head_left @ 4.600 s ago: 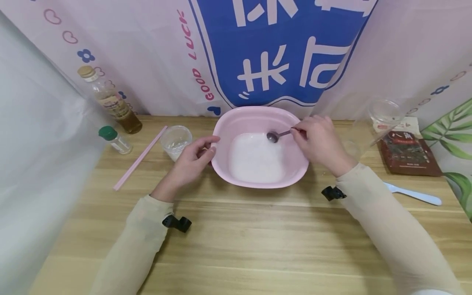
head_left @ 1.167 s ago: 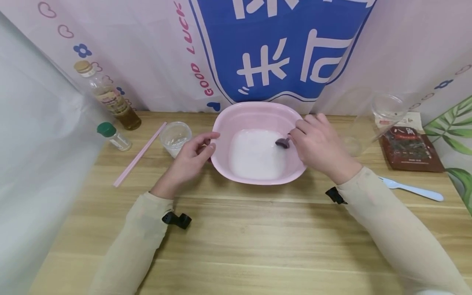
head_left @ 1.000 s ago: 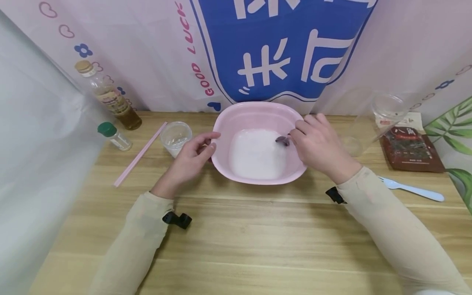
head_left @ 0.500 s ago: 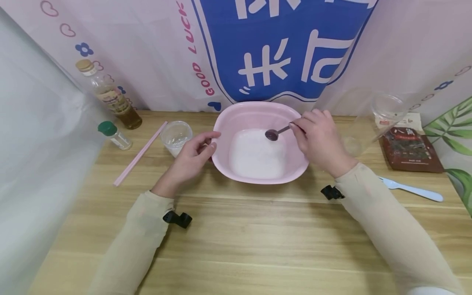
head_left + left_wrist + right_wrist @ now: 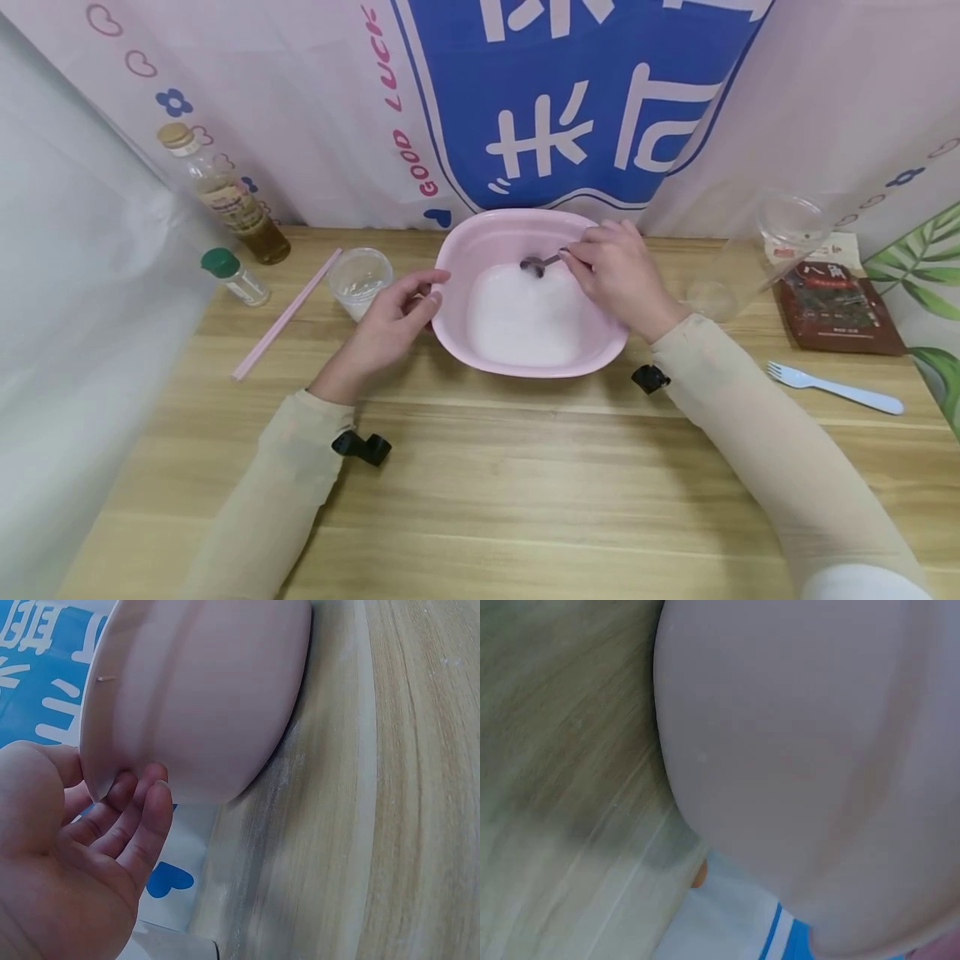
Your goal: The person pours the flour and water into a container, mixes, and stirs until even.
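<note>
Spoon (image 5: 534,265) is dipping into white liquid in the basin (image 5: 480,246), pinched by the right hand (image 5: 617,277) at the far side. Left hand (image 5: 386,329) is curling loosely against the near-left rim, steadying. Liquid is already in; stirring appears underway. Cup (image 5: 360,280) is sitting just beyond the left hand on the desk (image 5: 487,467).
</note>
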`<state>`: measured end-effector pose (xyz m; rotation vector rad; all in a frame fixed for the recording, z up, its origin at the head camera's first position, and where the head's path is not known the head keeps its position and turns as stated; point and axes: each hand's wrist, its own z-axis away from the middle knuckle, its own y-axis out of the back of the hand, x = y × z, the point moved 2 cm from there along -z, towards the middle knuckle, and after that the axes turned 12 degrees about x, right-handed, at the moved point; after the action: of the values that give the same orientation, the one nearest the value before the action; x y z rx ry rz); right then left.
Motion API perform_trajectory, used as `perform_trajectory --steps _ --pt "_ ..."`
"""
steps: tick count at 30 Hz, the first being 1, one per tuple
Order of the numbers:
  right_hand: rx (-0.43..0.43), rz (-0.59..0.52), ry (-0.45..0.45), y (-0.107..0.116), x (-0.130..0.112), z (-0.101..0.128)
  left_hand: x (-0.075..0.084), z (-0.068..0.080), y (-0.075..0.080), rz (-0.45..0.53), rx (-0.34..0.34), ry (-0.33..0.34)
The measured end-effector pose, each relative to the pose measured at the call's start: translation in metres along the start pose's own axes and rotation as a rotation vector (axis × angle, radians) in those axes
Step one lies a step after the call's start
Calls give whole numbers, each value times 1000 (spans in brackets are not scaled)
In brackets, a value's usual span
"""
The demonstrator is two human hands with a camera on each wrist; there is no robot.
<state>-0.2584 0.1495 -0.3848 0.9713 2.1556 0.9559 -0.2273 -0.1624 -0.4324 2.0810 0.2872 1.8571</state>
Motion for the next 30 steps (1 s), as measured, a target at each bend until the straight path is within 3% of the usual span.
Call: perform_trajectory --steps 8,14,19,23,30 --pt "-29 28 41 0 -11 -4 -2 -1 0 -4 -1 -16" --pt "-8 -144 -77 2 -14 -7 -1 0 -1 4 -2 -14" --pt "-83 -242 -117 -6 -22 -13 -1 0 0 5 1 -15" --pt "-121 -214 -121 -13 -25 -15 -1 0 -1 7 -3 -19" --pt "-99 -80 -106 -14 -24 -18 0 -1 -1 18 0 -19"
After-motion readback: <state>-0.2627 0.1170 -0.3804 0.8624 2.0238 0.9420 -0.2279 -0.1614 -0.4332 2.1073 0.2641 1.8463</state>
